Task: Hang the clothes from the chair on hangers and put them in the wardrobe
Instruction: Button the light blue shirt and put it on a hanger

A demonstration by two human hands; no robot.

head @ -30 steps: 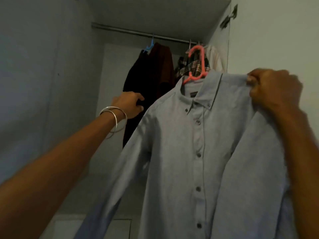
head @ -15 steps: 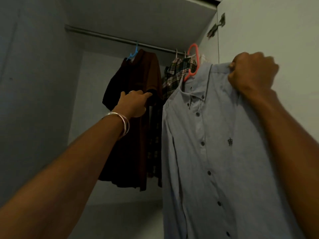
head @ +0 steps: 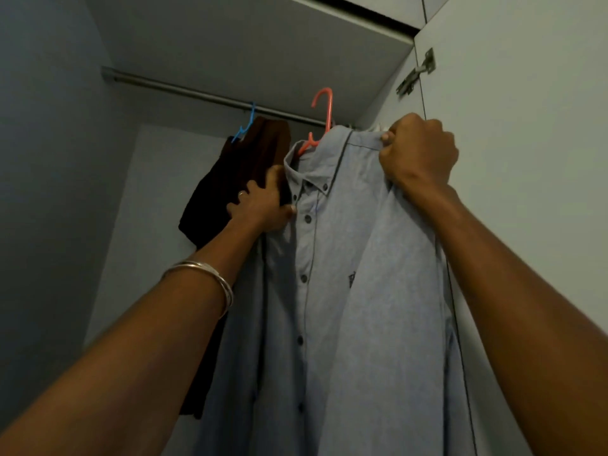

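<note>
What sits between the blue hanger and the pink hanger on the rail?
Head view: only the dark brown garment on the blue hanger; the pink hanger is still off the rail.

My right hand [head: 418, 151] grips the shoulder of the light blue shirt [head: 345, 291], raised inside the wardrobe [head: 230, 37]; its pink hanger [head: 324, 110] hook sits near the rail [head: 184, 90]; my left hand [head: 263, 202] presses a dark garment [head: 237, 172] on a blue hanger [head: 245, 126] aside.
</note>
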